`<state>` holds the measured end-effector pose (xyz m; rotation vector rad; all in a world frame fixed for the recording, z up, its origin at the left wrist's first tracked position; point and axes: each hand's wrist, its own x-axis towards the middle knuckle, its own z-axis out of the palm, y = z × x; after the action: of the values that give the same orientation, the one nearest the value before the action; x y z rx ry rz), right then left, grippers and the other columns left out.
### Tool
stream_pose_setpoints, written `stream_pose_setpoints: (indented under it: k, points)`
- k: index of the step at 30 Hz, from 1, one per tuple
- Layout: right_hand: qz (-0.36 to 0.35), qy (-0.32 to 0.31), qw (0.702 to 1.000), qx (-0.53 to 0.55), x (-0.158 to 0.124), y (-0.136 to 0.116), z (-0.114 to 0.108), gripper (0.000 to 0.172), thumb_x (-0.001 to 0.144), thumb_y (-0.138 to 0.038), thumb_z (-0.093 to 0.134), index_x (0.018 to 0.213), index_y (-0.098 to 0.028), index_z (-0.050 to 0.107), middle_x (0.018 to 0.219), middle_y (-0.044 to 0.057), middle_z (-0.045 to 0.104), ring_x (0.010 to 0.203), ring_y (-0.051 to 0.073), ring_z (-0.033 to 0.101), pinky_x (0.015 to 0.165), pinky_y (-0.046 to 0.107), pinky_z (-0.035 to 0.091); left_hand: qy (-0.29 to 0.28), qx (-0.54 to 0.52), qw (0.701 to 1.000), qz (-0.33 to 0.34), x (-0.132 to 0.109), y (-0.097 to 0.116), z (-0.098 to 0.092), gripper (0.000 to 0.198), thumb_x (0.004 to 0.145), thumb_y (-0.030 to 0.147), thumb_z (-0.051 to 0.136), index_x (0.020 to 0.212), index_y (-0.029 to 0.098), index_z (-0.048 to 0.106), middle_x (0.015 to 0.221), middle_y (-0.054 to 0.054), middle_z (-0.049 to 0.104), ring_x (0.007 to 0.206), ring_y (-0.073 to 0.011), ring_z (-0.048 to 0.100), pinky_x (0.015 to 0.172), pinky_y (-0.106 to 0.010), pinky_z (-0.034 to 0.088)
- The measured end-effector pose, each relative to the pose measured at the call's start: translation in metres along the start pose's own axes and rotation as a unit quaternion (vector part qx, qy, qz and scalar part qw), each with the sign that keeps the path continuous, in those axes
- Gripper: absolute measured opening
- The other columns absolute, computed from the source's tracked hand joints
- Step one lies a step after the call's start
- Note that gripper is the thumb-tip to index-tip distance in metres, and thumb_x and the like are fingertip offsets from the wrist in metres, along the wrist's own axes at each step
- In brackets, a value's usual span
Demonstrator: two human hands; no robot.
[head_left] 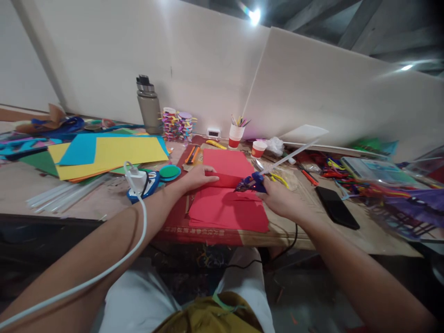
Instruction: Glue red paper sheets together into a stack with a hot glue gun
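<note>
Red paper sheets (229,215) lie in front of me, with another red sheet (225,159) just behind them. My left hand (199,178) is at the left edge of the red paper, its fingers holding the sheet there. In my right hand (277,196) is a dark blue hot glue gun (252,182), its nozzle pointing left, low over the paper. A long clear glue stick (291,156) sticks out from the back of the gun. Whether the nozzle touches the paper I cannot tell.
Coloured paper (128,152), clear glue sticks (69,194) and a power strip (144,185) with a white cable are at left. Behind stand a bottle (148,108) and a pencil cup (236,135). A phone (336,207) and plastic box (374,171) lie right.
</note>
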<state>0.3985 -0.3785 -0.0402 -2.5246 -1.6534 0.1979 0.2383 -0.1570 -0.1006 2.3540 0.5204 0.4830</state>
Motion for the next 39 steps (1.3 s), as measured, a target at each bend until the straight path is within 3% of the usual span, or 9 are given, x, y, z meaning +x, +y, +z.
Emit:
stream_pose_setpoints:
  k: [4,13,24,34,39]
  points:
    - [-0.023,-0.003,0.999,0.023,0.006,-0.009,0.006,0.024,0.089,-0.032,0.051,0.104,-0.015,0.057,0.102,0.015,0.068,0.091,0.024,0.063,0.069,0.027,0.040,-0.004,-0.002,1.000,-0.008,0.000,0.001,0.000,0.036,0.071,0.050,0.060,0.075,0.014,0.063,0.074,-0.002,0.064,0.072,-0.0182,0.054,0.064,-0.027,0.038]
    - [0.014,0.025,0.999,-0.020,-0.003,0.018,-0.002,0.020,0.087,-0.027,0.051,0.101,-0.014,0.057,0.097,0.014,0.067,0.088,0.025,0.062,0.067,0.029,0.040,-0.016,-0.043,0.999,0.016,0.003,0.001,-0.001,0.033,0.072,0.047,0.058,0.071,0.014,0.064,0.070,0.000,0.064,0.069,-0.0152,0.053,0.063,-0.025,0.039]
    - [-0.040,-0.001,0.999,0.005,0.013,-0.040,0.013,0.020,0.088,-0.027,0.050,0.104,-0.016,0.056,0.101,0.014,0.067,0.092,0.025,0.064,0.068,0.027,0.040,-0.023,-0.056,0.998,0.008,0.002,-0.001,-0.001,0.036,0.073,0.048,0.059,0.068,0.013,0.064,0.063,0.001,0.059,0.063,-0.0132,0.048,0.057,-0.024,0.035]
    - [0.011,-0.007,0.999,-0.040,-0.002,-0.002,0.001,0.020,0.088,-0.027,0.049,0.102,-0.015,0.057,0.101,0.015,0.066,0.090,0.024,0.062,0.068,0.027,0.040,-0.011,-0.053,0.999,0.005,0.003,0.000,0.001,0.034,0.071,0.047,0.060,0.071,0.013,0.066,0.068,-0.001,0.063,0.067,-0.0149,0.053,0.062,-0.026,0.038]
    - [-0.015,-0.011,0.999,-0.032,-0.005,-0.004,0.001,0.020,0.087,-0.029,0.050,0.100,-0.016,0.056,0.102,0.015,0.066,0.091,0.025,0.062,0.068,0.029,0.040,-0.023,-0.045,0.999,0.013,0.003,-0.001,0.002,0.035,0.072,0.047,0.059,0.074,0.013,0.067,0.071,-0.001,0.065,0.069,-0.0152,0.054,0.063,-0.025,0.039]
